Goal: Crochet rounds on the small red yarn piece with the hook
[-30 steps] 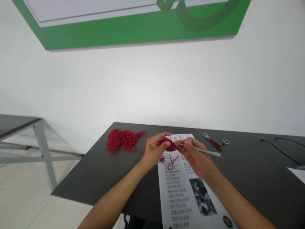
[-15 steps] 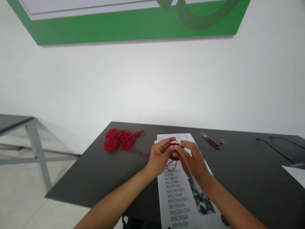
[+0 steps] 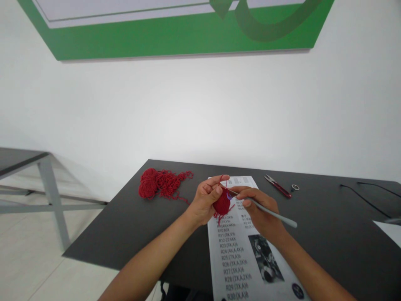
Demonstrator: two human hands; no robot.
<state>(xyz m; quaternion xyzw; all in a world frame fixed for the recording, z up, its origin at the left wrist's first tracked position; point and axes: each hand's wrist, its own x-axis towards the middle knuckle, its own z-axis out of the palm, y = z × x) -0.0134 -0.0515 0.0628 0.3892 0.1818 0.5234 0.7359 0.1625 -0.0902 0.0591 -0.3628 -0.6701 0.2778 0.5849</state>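
Hanging pinched in the left hand [image 3: 203, 203], the red piece [image 3: 222, 204] is over the paper [image 3: 232, 251]; the right hand [image 3: 265, 221] grips the hook [image 3: 278, 216], tip at the piece's upper edge. Yarn [image 3: 148, 184] lies by the bench's [image 3: 316, 225] far left corner, snips [image 3: 278, 187] near its far edge.

Yarn [image 3: 148, 184] L, snips [image 3: 278, 187] R of sheet [image 3: 239, 251]

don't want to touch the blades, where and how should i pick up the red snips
I'd pinch the red handle, coming from its near, right end: the snips lie diagonally on the table, their blades pointing left and away.
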